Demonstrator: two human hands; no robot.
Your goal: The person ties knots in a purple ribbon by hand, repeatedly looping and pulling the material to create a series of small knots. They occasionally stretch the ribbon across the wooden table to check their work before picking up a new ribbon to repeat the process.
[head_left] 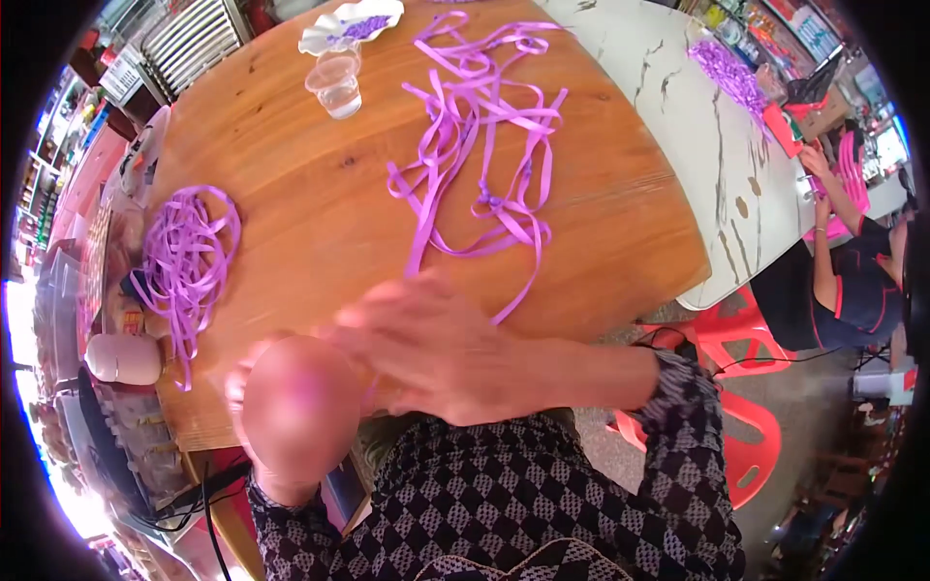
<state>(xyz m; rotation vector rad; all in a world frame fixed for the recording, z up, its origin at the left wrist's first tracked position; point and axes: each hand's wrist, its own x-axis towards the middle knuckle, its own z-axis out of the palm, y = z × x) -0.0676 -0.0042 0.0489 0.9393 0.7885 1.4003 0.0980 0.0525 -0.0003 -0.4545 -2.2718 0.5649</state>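
Left hand (291,416) and right hand (441,353) blurred, near each other at table's (300,208) near edge; cannot tell whether either grasps anything. Purple ribbon (471,118) lies tangled beyond; coil (189,247) at left.

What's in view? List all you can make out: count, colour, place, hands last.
Wooden table: one, brown, centre
Ribbon coil: one, purple, table's left
Loose ribbon: tangled, count unclear, purple, table's middle
Dish: one, white, far edge, holding purple bits
Cup: at least one, clear, by the dish
Rounded case: one, pale pink, left
Second table: one, white, dark-veined, right
Purple heap: one, on the second table
Seats: at least two, red, right
Co-worker: one, dark clothes, right
Left hand: one, bare, blurred, near edge
Right hand: one, bare, blurred, beside it
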